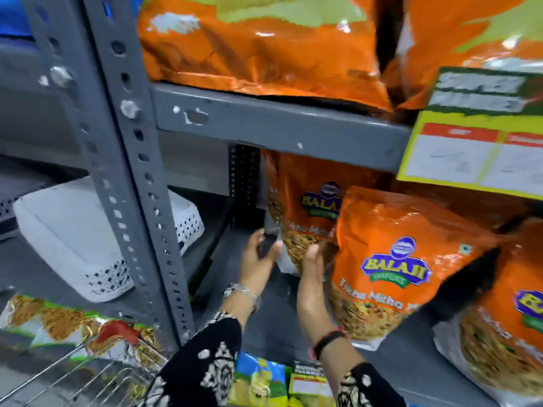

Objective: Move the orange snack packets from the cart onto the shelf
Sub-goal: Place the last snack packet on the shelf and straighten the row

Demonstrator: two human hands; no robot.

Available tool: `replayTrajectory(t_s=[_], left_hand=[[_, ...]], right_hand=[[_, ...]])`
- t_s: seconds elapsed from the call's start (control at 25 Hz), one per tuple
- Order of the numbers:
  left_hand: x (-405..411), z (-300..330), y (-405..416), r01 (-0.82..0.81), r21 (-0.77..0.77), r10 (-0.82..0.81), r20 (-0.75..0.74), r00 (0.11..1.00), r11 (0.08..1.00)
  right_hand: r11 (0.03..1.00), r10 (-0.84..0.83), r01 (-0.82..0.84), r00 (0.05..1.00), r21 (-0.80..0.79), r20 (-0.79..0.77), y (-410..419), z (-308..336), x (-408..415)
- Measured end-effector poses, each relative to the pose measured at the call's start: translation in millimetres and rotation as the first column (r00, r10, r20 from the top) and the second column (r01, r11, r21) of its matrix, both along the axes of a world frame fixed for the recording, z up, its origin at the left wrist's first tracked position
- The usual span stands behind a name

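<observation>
Your left fingers (pixel 271 246) curl around the silver left edge of the rear packet (pixel 302 212), thumb in front and fingertips on the seam, so your left hand (pixel 257 259) grips that edge. Your right fingers (pixel 316 251) press the lower front of the same packet, over its printed snack picture; they look partly bent, but whether they pinch the foil or only rest on it you cannot tell. Your right hand (pixel 313 268) sits just left of the front packet (pixel 402 265), its wrist touching or nearly touching that packet's lower left corner.

The rear packet stands upright on the lower shelf (pixel 264 327), close under the upper shelf (pixel 279 121). It is glossy orange with a blue and yellow logo and a silver side gusset. The front packet leans tilted just right of it, overlapping its right side. A third packet (pixel 505 342) lies further right. More orange bags (pixel 258 45) sit on the upper shelf, and a yellow price tag (pixel 473 154) hangs from its edge.

Down left, the wire cart (pixel 88 374) holds a green and white pack (pixel 58 318). A white basket (pixel 73 230) sits beyond the post (pixel 123 160)
</observation>
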State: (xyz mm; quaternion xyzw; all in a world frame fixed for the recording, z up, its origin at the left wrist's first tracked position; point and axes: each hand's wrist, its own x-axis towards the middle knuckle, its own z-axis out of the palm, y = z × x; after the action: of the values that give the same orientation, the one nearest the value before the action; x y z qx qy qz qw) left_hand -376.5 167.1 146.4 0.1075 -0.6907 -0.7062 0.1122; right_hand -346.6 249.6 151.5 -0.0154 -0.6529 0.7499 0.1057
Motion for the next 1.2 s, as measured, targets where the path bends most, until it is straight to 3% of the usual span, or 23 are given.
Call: replayTrajectory(t_s=[0.08,0.24,0.28,0.36,0.4,0.44,0.48,0.56,0.76,0.96,1.08,1.2], left_hand=[[-22,-3,5,0.045,-0.013,-0.045,0.002,0.999,0.999],[-53,-5,14,0.114,0.023,-0.112,-0.072,0.991,0.993],[-58,-7,16,0.130,0.022,-0.128,-0.081,0.988,0.991],[-62,-9,20,0.128,0.014,-0.127,-0.067,0.990,0.992],[-64,-11,19,0.122,0.017,-0.121,-0.050,0.991,0.992],[-66,-14,16,0.116,0.023,-0.115,-0.035,0.993,0.993],[-68,-14,12,0.107,0.025,-0.106,-0.028,0.994,0.994],[-70,-16,0,0.070,0.008,-0.070,-0.022,0.997,0.998],[-65,-22,-28,0.018,-0.032,-0.018,0.001,1.000,0.999],[-56,-35,-37,0.114,-0.089,-0.121,-0.075,0.990,0.990],[-60,-37,-38,0.088,-0.037,-0.090,-0.067,0.994,0.995],[-64,-41,-40,0.068,-0.078,-0.071,-0.035,0.997,0.995]], right_hand=[[0.976,-0.180,0.183,0.983,-0.122,0.033,-2,-5,-32],[0.889,-0.417,0.446,0.883,-0.107,0.217,9,-13,-76],[0.852,-0.495,0.520,0.836,-0.056,0.237,9,-15,-85],[0.723,-0.616,0.667,0.740,-0.178,0.269,9,-18,-93],[0.740,-0.612,0.663,0.734,-0.113,0.294,9,-15,-92],[0.823,-0.551,0.568,0.787,0.021,0.278,6,-17,-89],[0.899,-0.396,0.434,0.862,-0.059,0.316,-3,-25,-86],[0.960,-0.271,0.279,0.916,0.018,0.296,-13,-41,-82],[0.988,-0.142,0.132,0.979,0.083,0.143,-22,-47,-75],[0.991,-0.100,0.084,0.983,0.104,0.154,-14,-59,-73],[0.988,-0.129,0.115,0.982,0.107,0.137,-17,-63,-76],[0.989,-0.118,0.103,0.983,0.109,0.142,-20,-62,-77]])
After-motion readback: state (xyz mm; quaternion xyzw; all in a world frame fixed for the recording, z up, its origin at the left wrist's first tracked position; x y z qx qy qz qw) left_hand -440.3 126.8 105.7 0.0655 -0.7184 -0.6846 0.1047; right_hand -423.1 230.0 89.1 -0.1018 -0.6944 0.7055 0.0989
